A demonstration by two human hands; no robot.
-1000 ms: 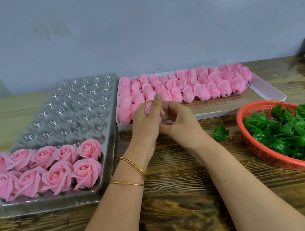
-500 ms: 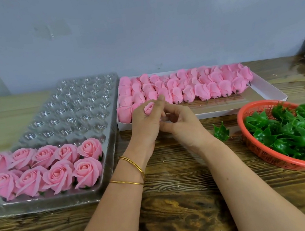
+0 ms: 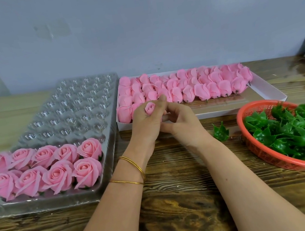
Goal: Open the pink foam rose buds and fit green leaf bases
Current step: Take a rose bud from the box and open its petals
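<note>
Opened roses [image 3: 56,170] in clear tray [image 3: 67,112], left of hands. Leaf bases [image 3: 290,133] in red basket [image 3: 270,156], right of hands. Hands together: left hand [image 3: 145,124] grips pink bud [image 3: 150,108]; right hand [image 3: 183,124] curled against it, grip unclear. Bud box [image 3: 227,112] just beyond.

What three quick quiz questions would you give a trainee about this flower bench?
1. True or false: the green leaf bases lie heaped in the orange basket.
2. The left hand holds: A) a pink bud, B) a leaf base, C) nothing.
3. How many opened roses sit in the clear tray?
Key: 1 true; 2 A; 3 nine.
</note>
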